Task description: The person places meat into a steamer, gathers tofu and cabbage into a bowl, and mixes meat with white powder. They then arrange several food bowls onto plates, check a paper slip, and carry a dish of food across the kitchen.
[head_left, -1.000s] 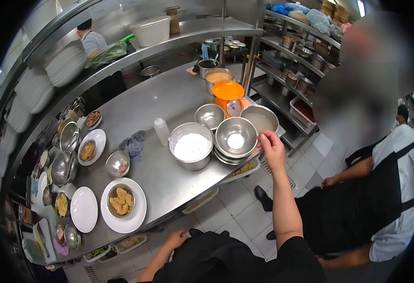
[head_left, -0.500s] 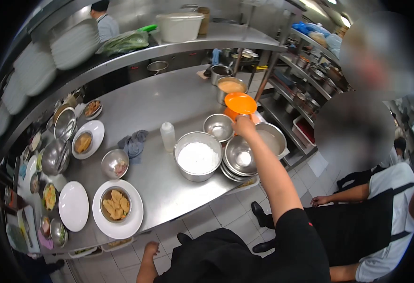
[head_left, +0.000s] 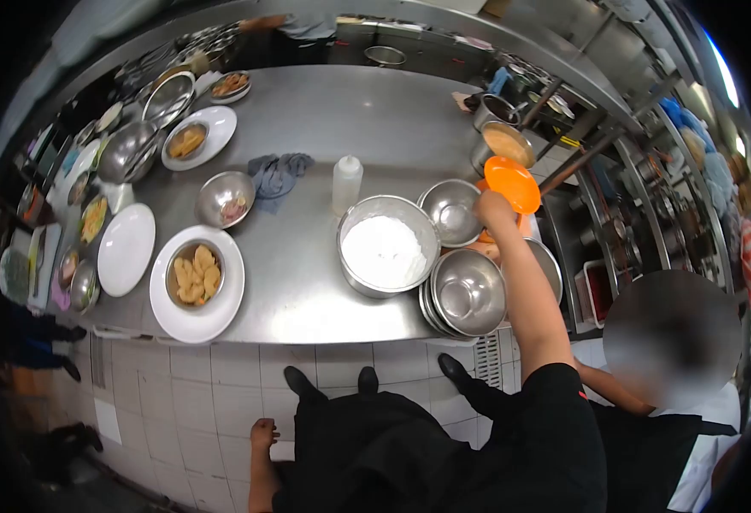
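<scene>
My right hand [head_left: 497, 212] reaches over the counter, its fingers closed at the near edge of a shallow orange plate [head_left: 512, 185]. The plate is tilted above other orange ware, and my hand partly hides its edge. Just left of that hand is an empty steel bowl [head_left: 452, 214]; nearer me, another steel bowl [head_left: 469, 292] tops a stack. A deep steel pot [head_left: 388, 248] of white powder stands left of the stack, with a clear squeeze bottle [head_left: 347, 184] behind it. Low beside my body hangs my left hand [head_left: 264, 433], fingers curled, nothing seen in it.
A pot of orange-brown sauce [head_left: 505, 145] stands behind the plate. Leftward are a grey cloth [head_left: 279, 179], a steel bowl [head_left: 226, 199] with some food, fried pieces [head_left: 196, 275] in a bowl on a white plate, and an oval plate [head_left: 126, 248]. A co-worker [head_left: 670, 359] stands close at right.
My view has turned, so the counter sits higher and more floor shows. My right hand stays at the orange plate, which is tilted more now. The co-worker at right has come closer.
</scene>
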The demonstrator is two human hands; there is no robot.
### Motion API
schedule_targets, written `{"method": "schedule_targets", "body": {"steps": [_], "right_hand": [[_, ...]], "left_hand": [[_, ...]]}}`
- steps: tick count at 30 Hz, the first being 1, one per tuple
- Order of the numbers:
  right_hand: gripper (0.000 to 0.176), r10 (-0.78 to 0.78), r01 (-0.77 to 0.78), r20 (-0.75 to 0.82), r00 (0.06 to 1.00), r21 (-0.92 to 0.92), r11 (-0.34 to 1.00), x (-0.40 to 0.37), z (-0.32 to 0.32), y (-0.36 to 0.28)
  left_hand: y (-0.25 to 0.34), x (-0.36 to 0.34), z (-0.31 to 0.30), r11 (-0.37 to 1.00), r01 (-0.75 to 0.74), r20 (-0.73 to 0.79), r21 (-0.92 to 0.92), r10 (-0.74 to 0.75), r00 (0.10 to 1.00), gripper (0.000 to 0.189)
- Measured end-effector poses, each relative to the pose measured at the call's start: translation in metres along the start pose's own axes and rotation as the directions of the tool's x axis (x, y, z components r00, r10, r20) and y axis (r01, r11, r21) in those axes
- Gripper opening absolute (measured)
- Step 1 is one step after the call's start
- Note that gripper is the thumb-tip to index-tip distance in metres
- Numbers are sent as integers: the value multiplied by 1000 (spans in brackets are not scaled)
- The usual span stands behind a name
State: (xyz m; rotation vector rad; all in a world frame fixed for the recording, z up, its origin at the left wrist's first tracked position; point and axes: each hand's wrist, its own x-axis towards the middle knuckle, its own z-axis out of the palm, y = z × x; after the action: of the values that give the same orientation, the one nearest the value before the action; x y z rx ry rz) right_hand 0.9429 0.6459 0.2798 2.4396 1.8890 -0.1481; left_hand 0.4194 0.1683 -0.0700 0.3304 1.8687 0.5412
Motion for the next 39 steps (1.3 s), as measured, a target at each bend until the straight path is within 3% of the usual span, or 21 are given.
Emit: {"method": "schedule_targets", "body": {"steps": [4, 6, 7, 8, 9, 10, 12, 16, 17, 19, 21, 24, 25, 27, 30, 32, 34, 35, 36, 37, 39], "right_hand": [[27, -295, 293, -452, 842, -78, 953, 6, -1, 33], [31, -159, 222, -523, 837, 60, 973, -26, -42, 25], [34, -85, 163, -518, 851, 107, 981, -26, -46, 34], [34, -68, 271, -626, 777, 235, 933, -42, -54, 31], [31, -69, 338, -560, 826, 393, 855, -70, -70, 22], [29, -54, 402, -489, 871, 645, 650, -86, -67, 20], [28, -68, 380, -405, 912, 771, 511, -156, -69, -15], [39, -311, 371, -220, 925, 705, 604, -249, 32, -63], [39, -296, 140, 117, 948, 682, 718, -291, 23, -109], [36, -450, 269, 114, 886, 662, 699, -336, 66, -164], [31, -509, 263, 166, 845, 698, 665, -363, 105, -200], [33, -546, 599, -290, 786, 575, 557, -400, 118, -238], [33, -544, 593, -283, 790, 578, 560, -411, 124, -245], [38, -758, 766, -316, 571, 538, 353, -433, 141, -261], [39, -790, 776, -281, 545, 525, 348, -459, 203, -308], [36, -803, 742, -255, 539, 594, 310, -463, 249, -323], [34, -835, 671, -229, 500, 712, 207, -464, 276, -323], [34, -831, 672, -222, 510, 706, 224, -452, 295, -317], [33, -912, 800, 137, 386, 443, 405, -436, 322, -309], [32, -801, 896, 511, 311, 124, 427, -423, 351, -296], [27, -465, 823, 732, 499, -230, 520, -386, 403, -242]], "left_hand": [[-26, 3, 20, 977, -212, -76, 33, 214, 974, 26], [1, -14, 19, 857, -361, -227, 368, 459, 859, 31], [29, -32, 16, 918, -345, -232, 196, 386, 893, 31], [37, -30, 12, 898, -415, -276, 149, 440, 854, 30], [74, -59, 11, 897, -414, -221, -155, 377, 899, 28], [99, -75, 5, 882, -438, -185, -175, 408, 894, 27], [142, -111, 0, 796, -554, -121, -243, 542, 832, 29], [194, -174, -6, 694, -560, 227, -452, 697, 680, 37], [194, -174, -3, 699, -550, 238, -457, 692, 682, 37], [189, -170, -7, 635, -418, 315, -649, 726, 612, 46], [173, -137, -17, 683, -468, 261, -561, 683, 682, 45], [153, -120, -50, 737, -470, 188, -485, 613, 767, 45], [148, -119, -59, 744, -433, 178, -508, 583, 793, 46], [137, -114, -69, 749, -452, 155, -485, 582, 798, 47], [129, -98, -70, 788, -481, 159, -385, 570, 806, 47], [125, -79, -64, 802, -576, -12, -157, 582, 813, 47], [125, -53, -63, 695, -677, -118, -241, 672, 732, 42], [121, -37, -64, 627, -776, -154, -78, 761, 630, 40], [113, -19, -65, 538, -838, -170, 90, 837, 519, 39], [101, 2, -64, 546, -834, -156, 79, 833, 530, 39], [80, 47, -65, 480, -716, -226, 507, 875, 427, 39]]}}
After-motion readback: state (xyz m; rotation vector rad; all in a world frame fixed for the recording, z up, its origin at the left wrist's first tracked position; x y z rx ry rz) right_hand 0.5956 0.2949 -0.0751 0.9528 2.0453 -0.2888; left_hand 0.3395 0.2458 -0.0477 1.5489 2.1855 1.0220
